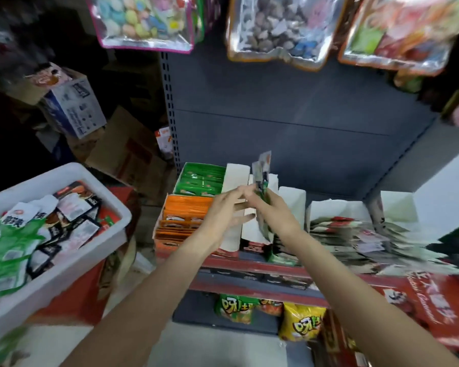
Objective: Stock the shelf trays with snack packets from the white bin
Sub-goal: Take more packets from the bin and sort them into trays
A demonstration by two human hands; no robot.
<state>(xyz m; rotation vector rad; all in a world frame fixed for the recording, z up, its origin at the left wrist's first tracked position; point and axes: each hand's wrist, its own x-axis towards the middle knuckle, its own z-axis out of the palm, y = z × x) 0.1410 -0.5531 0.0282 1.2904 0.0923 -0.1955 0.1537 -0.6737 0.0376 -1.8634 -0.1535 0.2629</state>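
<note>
Packets (262,178) stand upright in my right hand (273,207), its grip clamped round their lower ends, above the white shelf trays (292,202). My left hand (223,207) lies at nine o'clock of them, fingers straight, tips touching the right hand. Green packets (202,178) and orange ones (183,213) fill trays further toward nine. At eight o'clock sits the white bin (72,263), full of snacks.
</note>
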